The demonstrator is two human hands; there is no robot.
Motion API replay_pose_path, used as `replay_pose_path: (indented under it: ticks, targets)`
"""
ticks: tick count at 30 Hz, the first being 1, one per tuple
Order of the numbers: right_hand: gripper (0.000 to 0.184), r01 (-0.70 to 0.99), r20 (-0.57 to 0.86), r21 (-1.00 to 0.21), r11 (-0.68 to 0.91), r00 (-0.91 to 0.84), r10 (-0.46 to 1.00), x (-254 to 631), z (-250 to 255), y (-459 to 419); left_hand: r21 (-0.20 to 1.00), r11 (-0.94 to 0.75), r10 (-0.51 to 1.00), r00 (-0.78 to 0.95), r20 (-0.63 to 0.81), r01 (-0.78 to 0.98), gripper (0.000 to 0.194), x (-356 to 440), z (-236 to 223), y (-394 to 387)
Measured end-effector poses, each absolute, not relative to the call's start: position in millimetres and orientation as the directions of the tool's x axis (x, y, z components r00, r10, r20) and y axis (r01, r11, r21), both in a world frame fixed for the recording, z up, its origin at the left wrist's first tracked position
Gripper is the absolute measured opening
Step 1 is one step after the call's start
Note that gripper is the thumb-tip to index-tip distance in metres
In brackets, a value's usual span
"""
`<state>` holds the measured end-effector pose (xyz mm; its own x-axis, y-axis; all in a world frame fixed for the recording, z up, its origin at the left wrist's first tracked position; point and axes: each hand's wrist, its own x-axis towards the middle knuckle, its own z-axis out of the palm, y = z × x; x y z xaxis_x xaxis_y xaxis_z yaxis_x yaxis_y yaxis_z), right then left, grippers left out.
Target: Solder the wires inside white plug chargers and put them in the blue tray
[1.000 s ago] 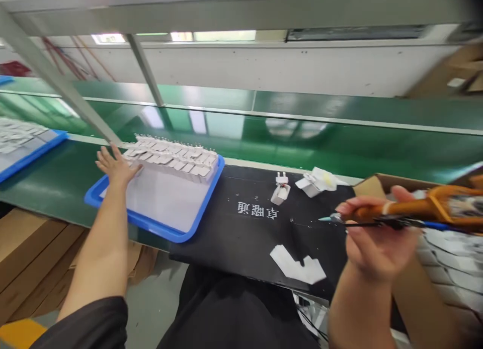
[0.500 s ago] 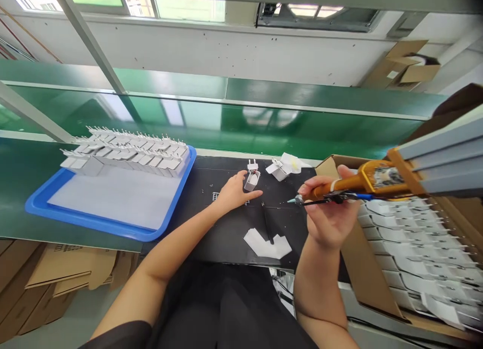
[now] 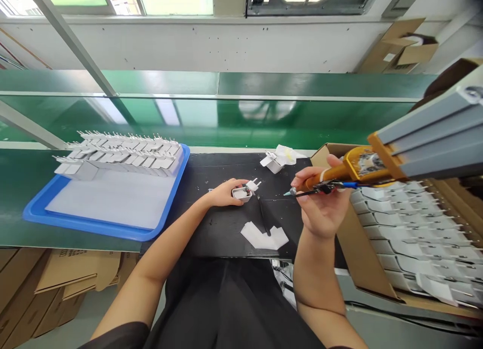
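My left hand grips a white plug adapter housing low over the black mat. Its pronged cap is apart from the body and tips out to the right, so the inside shows. In my right hand is an orange-handled dispensing gun with a grey barrel. The gun's pale teal nozzle tip points left, a short way right of the adapter and not touching it. Another adapter stands farther back beside a crumpled white tissue.
At left, a blue tray holds rows of white adapters. A cardboard box full of similar adapters stands at right. Folded white paper lies near the mat's front edge, with thin black tweezers against it.
My left hand has come from the tray to the mat and taken hold of the adapter, turning its prongs to the right. My right hand keeps the gun, and the view has swung right.
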<state>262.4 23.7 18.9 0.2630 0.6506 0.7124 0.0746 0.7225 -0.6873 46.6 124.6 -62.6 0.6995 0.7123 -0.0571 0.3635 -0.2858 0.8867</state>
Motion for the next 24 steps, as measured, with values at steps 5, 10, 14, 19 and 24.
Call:
replay_pose_path:
  ticks: [5,10,14,19,24]
  targets:
    - [0.043,0.073,0.702,-0.700,0.710,0.255,0.665,261,20,23,0.914,-0.280,0.728,0.686,0.002,0.294,0.060,49,-67,122]
    - [0.054,0.083,0.695,-0.707,0.702,0.266,0.668,258,23,22,0.859,-0.293,0.827,0.562,0.008,0.419,0.049,49,-70,107]
    - [0.056,0.059,0.695,-0.704,0.708,0.267,0.668,250,27,22,0.782,-0.387,0.827,0.559,0.060,0.489,0.042,52,-71,96]
    - [0.057,0.067,0.693,-0.705,0.706,0.275,0.667,226,36,23,0.770,-0.400,0.822,0.566,0.062,0.497,0.037,57,-64,79]
    - [0.055,0.054,0.700,-0.705,0.707,0.212,0.682,204,46,20,0.849,-0.319,0.878,0.469,0.098,0.420,0.038,51,-49,55]
